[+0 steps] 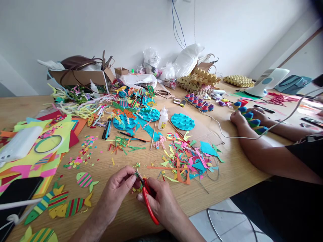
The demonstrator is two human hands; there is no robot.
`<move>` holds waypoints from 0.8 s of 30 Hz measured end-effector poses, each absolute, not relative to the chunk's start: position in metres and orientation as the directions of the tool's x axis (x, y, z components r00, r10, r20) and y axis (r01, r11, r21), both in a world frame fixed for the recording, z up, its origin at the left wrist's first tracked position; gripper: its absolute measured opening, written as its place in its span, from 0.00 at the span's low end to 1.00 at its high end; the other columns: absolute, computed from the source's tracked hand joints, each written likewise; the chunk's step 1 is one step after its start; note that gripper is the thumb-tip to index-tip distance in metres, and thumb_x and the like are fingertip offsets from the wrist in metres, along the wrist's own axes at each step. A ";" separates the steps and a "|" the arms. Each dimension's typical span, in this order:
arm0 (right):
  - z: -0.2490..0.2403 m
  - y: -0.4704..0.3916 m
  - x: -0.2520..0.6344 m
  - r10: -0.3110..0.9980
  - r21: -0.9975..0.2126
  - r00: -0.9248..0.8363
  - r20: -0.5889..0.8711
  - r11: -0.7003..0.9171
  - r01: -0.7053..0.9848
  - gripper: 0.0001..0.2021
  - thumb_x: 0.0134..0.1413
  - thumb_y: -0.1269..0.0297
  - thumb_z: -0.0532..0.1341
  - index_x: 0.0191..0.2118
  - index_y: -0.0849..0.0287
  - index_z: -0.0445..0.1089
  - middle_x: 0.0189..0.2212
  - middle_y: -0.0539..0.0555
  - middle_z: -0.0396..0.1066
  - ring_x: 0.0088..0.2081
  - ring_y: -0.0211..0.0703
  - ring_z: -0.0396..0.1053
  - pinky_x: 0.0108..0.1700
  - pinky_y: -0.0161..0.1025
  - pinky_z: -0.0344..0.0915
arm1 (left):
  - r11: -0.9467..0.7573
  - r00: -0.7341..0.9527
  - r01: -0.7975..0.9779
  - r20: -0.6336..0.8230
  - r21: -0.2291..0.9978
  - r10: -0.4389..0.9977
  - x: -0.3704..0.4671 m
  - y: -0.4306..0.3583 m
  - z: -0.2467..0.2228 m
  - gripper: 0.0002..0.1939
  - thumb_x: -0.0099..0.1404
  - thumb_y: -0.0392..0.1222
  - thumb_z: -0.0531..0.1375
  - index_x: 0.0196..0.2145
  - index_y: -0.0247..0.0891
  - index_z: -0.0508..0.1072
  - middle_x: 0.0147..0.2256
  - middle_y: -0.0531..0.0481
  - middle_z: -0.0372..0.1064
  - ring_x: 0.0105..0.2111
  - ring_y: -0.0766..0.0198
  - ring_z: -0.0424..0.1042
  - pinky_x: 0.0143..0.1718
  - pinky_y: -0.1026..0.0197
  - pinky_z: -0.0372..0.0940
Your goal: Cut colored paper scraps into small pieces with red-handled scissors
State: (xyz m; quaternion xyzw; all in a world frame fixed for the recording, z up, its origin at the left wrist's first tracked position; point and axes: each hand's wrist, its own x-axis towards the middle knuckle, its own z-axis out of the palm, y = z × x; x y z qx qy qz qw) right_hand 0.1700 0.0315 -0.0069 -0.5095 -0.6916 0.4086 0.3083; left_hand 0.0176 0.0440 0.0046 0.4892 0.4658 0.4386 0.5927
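Observation:
My right hand is wrapped round a pair of red-handled pliers, whose narrow metal tip points up and left. The tip meets the fingertips of my left hand. Those fingers are pinched together on something too small and hidden to make out. Tiny yellow-green scraps lie just beyond my fingertips. Left of my left hand is a green paper fish with pink stripes. More striped paper fish lie nearer the table's left front.
Cut paper strips and thin wire are heaped ahead on the right. A glue bottle stands among blue egg-carton pieces. At left are coloured paper sheets and a phone. Another person's hands hold a painted carton strip.

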 end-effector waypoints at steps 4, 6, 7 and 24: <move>-0.009 0.031 0.170 0.956 -0.887 -0.292 0.033 0.162 0.432 0.21 0.50 0.48 0.55 0.19 0.59 0.52 0.16 0.43 0.48 0.20 0.31 0.46 0.21 0.30 0.43 | 0.163 0.196 -0.050 -0.151 0.985 0.969 0.017 0.044 0.006 0.07 0.60 0.40 0.56 0.29 0.37 0.73 0.27 0.51 0.70 0.30 0.62 0.68 0.33 0.63 0.64; -0.009 0.031 0.171 0.954 -0.888 -0.297 0.031 0.163 0.430 0.22 0.50 0.47 0.54 0.19 0.59 0.53 0.16 0.43 0.48 0.20 0.32 0.46 0.21 0.30 0.43 | 0.165 0.203 -0.040 -0.154 0.985 0.967 0.016 0.043 0.007 0.07 0.60 0.40 0.56 0.29 0.37 0.73 0.27 0.52 0.70 0.30 0.63 0.68 0.33 0.63 0.63; -0.008 0.031 0.171 0.954 -0.886 -0.299 0.029 0.163 0.434 0.22 0.50 0.46 0.54 0.19 0.59 0.52 0.16 0.44 0.48 0.20 0.32 0.46 0.21 0.30 0.43 | 0.163 0.204 -0.034 -0.153 0.986 0.967 0.015 0.043 0.007 0.07 0.60 0.40 0.56 0.29 0.37 0.73 0.26 0.52 0.69 0.30 0.63 0.68 0.33 0.63 0.63; -0.005 0.032 0.177 0.943 -0.811 -0.332 -0.038 0.165 0.561 0.23 0.50 0.46 0.54 0.17 0.58 0.49 0.15 0.44 0.48 0.19 0.32 0.45 0.22 0.31 0.43 | 0.123 0.201 -0.020 -0.117 0.992 0.973 0.010 0.045 0.008 0.06 0.61 0.38 0.55 0.29 0.38 0.71 0.26 0.54 0.67 0.29 0.65 0.66 0.32 0.65 0.62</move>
